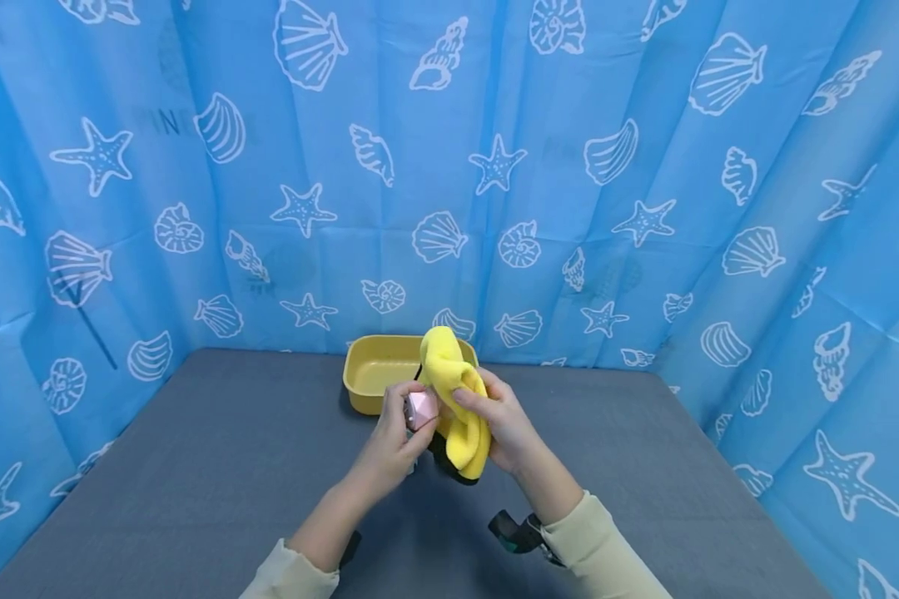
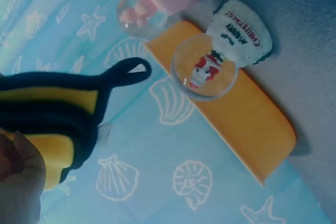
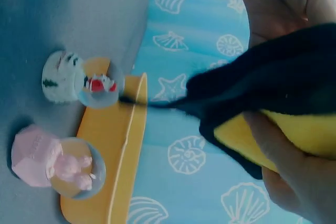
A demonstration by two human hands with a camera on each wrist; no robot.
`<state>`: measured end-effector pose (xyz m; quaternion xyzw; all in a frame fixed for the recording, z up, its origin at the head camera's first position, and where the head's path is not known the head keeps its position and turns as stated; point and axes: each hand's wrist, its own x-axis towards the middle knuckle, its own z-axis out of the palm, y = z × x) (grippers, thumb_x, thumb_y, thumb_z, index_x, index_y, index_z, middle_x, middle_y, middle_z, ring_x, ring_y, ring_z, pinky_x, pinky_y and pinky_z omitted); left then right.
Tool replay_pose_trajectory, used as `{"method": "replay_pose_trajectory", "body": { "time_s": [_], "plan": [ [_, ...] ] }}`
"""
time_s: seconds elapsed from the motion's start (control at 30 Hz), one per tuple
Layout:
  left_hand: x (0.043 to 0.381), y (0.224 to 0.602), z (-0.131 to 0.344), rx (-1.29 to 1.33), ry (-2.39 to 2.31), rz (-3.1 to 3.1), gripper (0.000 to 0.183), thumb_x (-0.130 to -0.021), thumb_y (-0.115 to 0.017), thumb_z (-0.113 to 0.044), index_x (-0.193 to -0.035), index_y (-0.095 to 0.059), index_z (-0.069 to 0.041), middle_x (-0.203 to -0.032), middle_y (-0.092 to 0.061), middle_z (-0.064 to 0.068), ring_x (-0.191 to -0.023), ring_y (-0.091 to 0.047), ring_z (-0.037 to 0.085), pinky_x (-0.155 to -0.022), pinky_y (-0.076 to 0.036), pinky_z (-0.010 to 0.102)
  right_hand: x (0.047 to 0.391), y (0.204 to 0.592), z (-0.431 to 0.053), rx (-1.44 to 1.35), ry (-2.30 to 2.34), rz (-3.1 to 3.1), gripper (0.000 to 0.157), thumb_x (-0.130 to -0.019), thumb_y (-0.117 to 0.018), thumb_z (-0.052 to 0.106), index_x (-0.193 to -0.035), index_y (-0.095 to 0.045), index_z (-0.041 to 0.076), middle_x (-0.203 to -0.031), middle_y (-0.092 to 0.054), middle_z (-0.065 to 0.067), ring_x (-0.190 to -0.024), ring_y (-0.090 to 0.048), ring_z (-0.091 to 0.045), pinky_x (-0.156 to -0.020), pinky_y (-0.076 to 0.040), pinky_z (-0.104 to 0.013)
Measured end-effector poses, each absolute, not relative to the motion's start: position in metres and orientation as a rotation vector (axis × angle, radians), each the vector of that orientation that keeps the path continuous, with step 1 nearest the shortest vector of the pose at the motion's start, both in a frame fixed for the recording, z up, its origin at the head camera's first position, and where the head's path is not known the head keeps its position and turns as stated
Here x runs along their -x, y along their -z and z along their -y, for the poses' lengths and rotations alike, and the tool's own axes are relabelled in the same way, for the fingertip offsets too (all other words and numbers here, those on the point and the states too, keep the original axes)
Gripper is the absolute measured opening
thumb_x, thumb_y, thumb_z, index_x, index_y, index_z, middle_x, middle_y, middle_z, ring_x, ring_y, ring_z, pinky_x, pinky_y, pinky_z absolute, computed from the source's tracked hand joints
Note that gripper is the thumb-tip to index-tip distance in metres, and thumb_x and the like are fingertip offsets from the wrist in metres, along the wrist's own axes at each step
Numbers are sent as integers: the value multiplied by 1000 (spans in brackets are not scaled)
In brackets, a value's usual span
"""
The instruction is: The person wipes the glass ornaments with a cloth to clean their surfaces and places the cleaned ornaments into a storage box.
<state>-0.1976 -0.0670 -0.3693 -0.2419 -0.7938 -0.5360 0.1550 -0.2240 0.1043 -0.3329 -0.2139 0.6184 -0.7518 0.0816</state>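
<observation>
My left hand (image 1: 391, 441) grips a pink faceted piece (image 1: 422, 409), which looks like a snow globe's base, between thumb and fingers; its far end is hidden by the cloth. My right hand (image 1: 505, 420) holds a yellow cloth (image 1: 449, 366) with black trim, bunched against the left hand's fingers. In the left wrist view the cloth's black hanging loop (image 2: 128, 73) sticks out. A white-based "Merry Christmas" snow globe (image 3: 63, 77) and a pink-based snow globe (image 3: 35, 156) stand on the table below the hands. Each has a small figure in its clear dome.
A yellow plastic bin (image 1: 370, 374) stands behind the hands, near the back of the grey table (image 1: 614, 466). Its right part is covered by the cloth in the head view. A blue shell-print curtain (image 1: 449, 166) closes off the back and both sides.
</observation>
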Motion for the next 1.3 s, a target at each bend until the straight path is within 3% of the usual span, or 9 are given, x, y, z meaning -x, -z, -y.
{"method": "replay_pose_trajectory", "body": {
  "time_s": [0.17, 0.27, 0.33, 0.47, 0.53, 0.9, 1.1, 1.2, 1.3],
  "plan": [
    [198, 369, 65, 692, 1618, 2254, 52, -95, -60, -6, -136, -28, -3, -126, -38, 20, -106, -49, 31, -87, -50, 43, 223, 339, -97, 609, 2307, -2009, 9, -89, -62, 1, -96, -57, 3, -98, -51, -11, -80, -57, -21, -68, -54, -32],
    [198, 369, 64, 631, 1754, 2244, 62, -96, -61, -13, -144, -24, -1, -129, -41, 20, -107, -50, 28, -87, -51, 38, 222, 343, -92, 564, 2411, -2048, 12, -86, -62, -4, -86, -55, 6, -94, -50, -11, -75, -56, -21, -64, -53, -31],
    [199, 368, 63, 585, 1851, 2245, 63, -98, -58, -19, -146, -22, -1, -122, -46, 18, -96, -53, 24, -80, -52, 33, 221, 345, -90, 586, 2455, -2099, 13, -85, -63, -7, -85, -55, 4, -93, -50, -11, -75, -55, -21, -63, -52, -30],
    [200, 367, 61, 517, 1989, 2230, 54, -102, -51, -22, -143, -25, 0, -98, -48, 13, -70, -48, 19, -62, -44, 27, 219, 347, -87, 669, 2477, -2222, 13, -84, -65, -8, -85, -52, -4, -91, -51, -10, -77, -53, -21, -64, -50, -29],
    [200, 367, 60, 524, 2016, 2218, 49, -103, -50, -20, -139, -26, 1, -94, -46, 13, -67, -45, 18, -60, -42, 25, 219, 348, -87, 657, 2496, -2245, 14, -85, -65, -7, -86, -51, -7, -90, -51, -9, -76, -53, -20, -63, -50, -29],
    [200, 369, 64, 611, 2087, 2150, 54, -100, -50, -7, -143, -19, 1, -118, -41, 21, -91, -52, 23, -78, -49, 26, 226, 342, -92, 355, 2613, -2123, 11, -93, -58, 3, -101, -52, -1, -94, -52, -8, -80, -58, -17, -68, -52, -29],
    [199, 364, 70, 677, 2013, 2126, 54, -98, -52, -2, -143, -21, 1, -124, -41, 24, -102, -53, 27, -84, -49, 26, 222, 339, -99, 647, 2547, -1983, 44, -94, -57, 10, -133, -47, -8, -119, -52, -10, -96, -54, -19, -80, -49, -31],
    [200, 364, 71, 727, 1988, 2120, 54, -98, -52, 0, -143, -22, 0, -130, -39, 24, -108, -52, 31, -88, -48, 29, 221, 340, -99, 783, 2391, -2014, 46, -92, -60, 11, -129, -48, -13, -137, -44, -15, -102, -53, -23, -82, -49, -33],
    [199, 364, 72, 772, 1987, 2110, 56, -97, -52, 5, -144, -22, -2, -137, -33, 23, -116, -47, 35, -95, -46, 33, 220, 341, -96, 793, 2325, -2079, 29, -88, -62, 6, -108, -54, -14, -140, -41, -15, -102, -51, -26, -78, -50, -34]
  ]
}}
